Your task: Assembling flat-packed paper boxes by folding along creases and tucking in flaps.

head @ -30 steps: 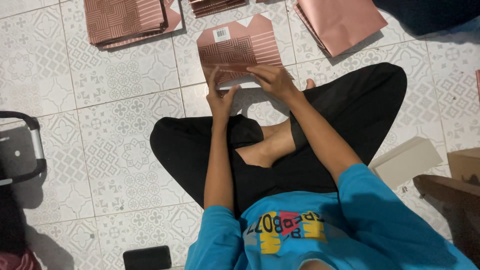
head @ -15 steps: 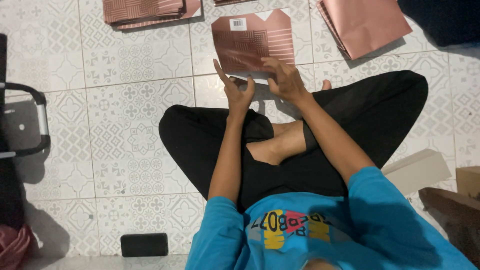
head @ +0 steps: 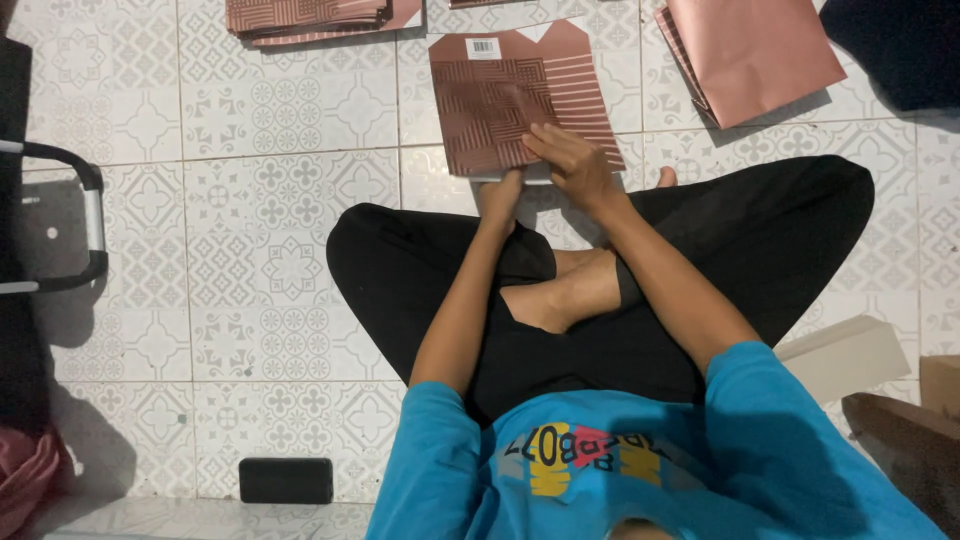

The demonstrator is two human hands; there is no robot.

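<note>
At the floor's left edge stands a black frame with a grey handle [head: 92,215]; a black phone-like slab [head: 286,480] lies near the bottom edge; a pile of patterned sheets [head: 310,17] lies at the top edge. Half a second ago both hands lifted the flat patterned paper bag [head: 515,95]'s lower edge; now the left hand [head: 500,192] pinches that edge and the right hand [head: 572,162] presses flat, fingers spread, so the fold looks creased. Plain pink bags [head: 755,50] lie at the top right.
</note>
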